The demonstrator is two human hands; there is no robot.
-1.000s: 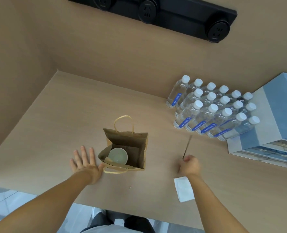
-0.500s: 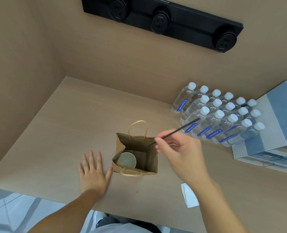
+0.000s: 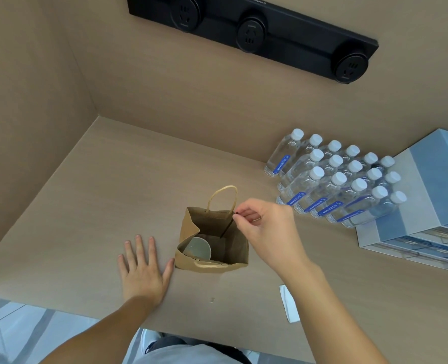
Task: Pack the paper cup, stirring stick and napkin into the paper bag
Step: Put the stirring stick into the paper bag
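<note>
step: stick into paper bag [image 3: 212, 248] | right hand [image 3: 266, 229] pinches stirring stick [image 3: 227, 227] | left hand [image 3: 143, 271] flat, open | next: release, fetch napkin [image 3: 289, 304]

Paper bag [image 3: 212, 243] stands open on the surface [image 3: 112, 195], one twisted handle up at the far edge. Paper cup [image 3: 198, 248] inside, at the bag's left. Right hand [image 3: 263, 227] over the bag's right rim, fingertips pinching the top of a dark stirring stick [image 3: 227, 227]; its lower end is down in the bag. Left hand [image 3: 141, 269] flat, fingers spread, thumb just beside the bag's left base. Napkin [image 3: 289, 303] lies nearer, partly under the right forearm. Water bottles [image 3: 333, 179] grouped far right.
</note>
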